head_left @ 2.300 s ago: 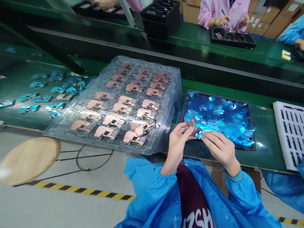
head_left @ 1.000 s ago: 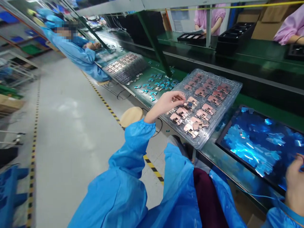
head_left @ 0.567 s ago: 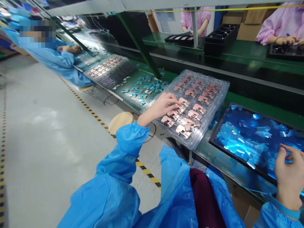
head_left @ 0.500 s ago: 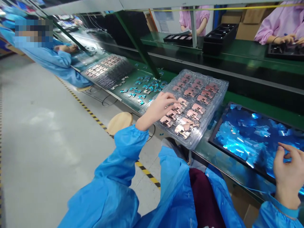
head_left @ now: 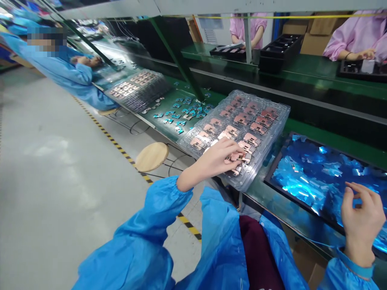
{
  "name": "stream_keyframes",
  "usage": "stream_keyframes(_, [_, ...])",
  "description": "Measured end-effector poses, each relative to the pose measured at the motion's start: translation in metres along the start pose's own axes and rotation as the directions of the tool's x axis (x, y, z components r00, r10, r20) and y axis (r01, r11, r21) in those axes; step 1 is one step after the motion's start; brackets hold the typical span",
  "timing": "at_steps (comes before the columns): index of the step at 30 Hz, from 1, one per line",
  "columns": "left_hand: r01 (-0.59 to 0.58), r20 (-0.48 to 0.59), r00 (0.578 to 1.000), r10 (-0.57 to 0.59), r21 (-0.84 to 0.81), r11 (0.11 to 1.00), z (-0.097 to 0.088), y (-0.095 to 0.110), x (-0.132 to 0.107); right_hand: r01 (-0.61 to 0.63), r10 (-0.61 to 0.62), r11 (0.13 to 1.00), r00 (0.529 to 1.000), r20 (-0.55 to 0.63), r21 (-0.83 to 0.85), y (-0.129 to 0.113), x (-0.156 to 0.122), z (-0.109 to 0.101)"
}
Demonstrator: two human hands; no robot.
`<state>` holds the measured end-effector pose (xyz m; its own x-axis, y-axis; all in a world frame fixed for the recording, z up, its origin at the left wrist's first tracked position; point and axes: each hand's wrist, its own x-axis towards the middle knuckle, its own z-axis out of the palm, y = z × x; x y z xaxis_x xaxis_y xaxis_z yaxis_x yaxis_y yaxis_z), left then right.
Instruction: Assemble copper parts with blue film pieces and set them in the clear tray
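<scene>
My left hand (head_left: 220,156) is over the near end of a clear plastic tray (head_left: 266,163), thumb and fingers closed around a copper-coloured circuit board (head_left: 235,156). That board lies over others at the tray's near corner. Rows of similar copper-coloured boards (head_left: 242,118) fill the tray's pockets. My right hand (head_left: 363,213) hovers at the near edge of a black-rimmed tray (head_left: 273,171) heaped with shiny blue film pieces (head_left: 305,169). Its thumb and forefinger are pinched together; whatever they hold, if anything, is too small to make out. A blue band circles the right wrist.
Loose boards with blue film (head_left: 190,109) lie on the green bench left of the clear tray. Beyond them is a stack of filled trays (head_left: 142,90), with a blue-clad co-worker (head_left: 66,74) farther off. A green post (head_left: 178,60) slants up behind. A wooden stool (head_left: 152,156) stands below.
My left hand has moved right and nearer, from the tray's middle boards to the near corner, and has closed on a board. My right hand has shifted slightly left, still pinched.
</scene>
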<state>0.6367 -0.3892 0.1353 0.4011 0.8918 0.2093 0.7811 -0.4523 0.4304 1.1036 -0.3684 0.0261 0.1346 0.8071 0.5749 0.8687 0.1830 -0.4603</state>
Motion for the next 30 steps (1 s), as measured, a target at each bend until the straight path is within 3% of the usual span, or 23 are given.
stream_keyframes(5, [-0.06, 0.116, 0.992, 0.058, 0.016, 0.998, -0.009, -0.007, 0.005, -0.007, 0.007, 1.0, 1.0, 0.022, 0.01, 0.007, -0.005, 0.001])
stream_keyframes(12, [-0.023, 0.002, 1.0, 0.023, 0.126, 0.992, 0.004, -0.001, -0.018, -0.009, 0.009, 0.999, 1.0, 0.019, 0.032, 0.007, -0.008, 0.002])
stream_keyframes(15, [-0.062, -0.017, 0.998, 0.065, 0.166, 0.984, -0.006, 0.007, -0.02, -0.007, 0.006, 0.998, 1.0, 0.003, 0.057, 0.0, -0.006, 0.002])
stream_keyframes(17, [-0.087, -0.046, 0.994, 0.098, 0.204, 0.975, -0.016, 0.012, -0.002, -0.007, 0.007, 0.995, 1.0, 0.001, 0.103, -0.007, -0.004, 0.003])
stream_keyframes(19, [-0.13, -0.041, 0.989, 0.142, 0.227, 0.965, -0.022, 0.015, 0.039, -0.018, 0.018, 0.989, 1.0, -0.003, 0.145, -0.013, -0.001, 0.007])
stream_keyframes(22, [-0.238, 0.08, 0.971, 0.225, 0.236, 0.942, -0.003, 0.024, 0.139, -0.052, 0.056, 0.984, 0.998, -0.019, 0.17, -0.019, 0.003, 0.018])
stream_keyframes(24, [-0.279, 0.195, 0.953, 0.233, 0.256, 0.926, 0.031, 0.036, 0.217, -0.069, 0.076, 0.977, 0.997, -0.028, 0.201, -0.019, 0.004, 0.024])
stream_keyframes(27, [-0.11, 0.298, 0.954, 0.016, 0.301, 0.947, 0.101, 0.055, 0.319, -0.084, 0.099, 0.961, 0.994, -0.042, 0.262, -0.021, 0.004, 0.027])
stream_keyframes(30, [0.021, 0.308, 0.945, -0.11, 0.281, 0.96, 0.169, 0.061, 0.38, -0.122, 0.136, 0.942, 0.99, -0.024, 0.313, -0.027, -0.004, 0.024])
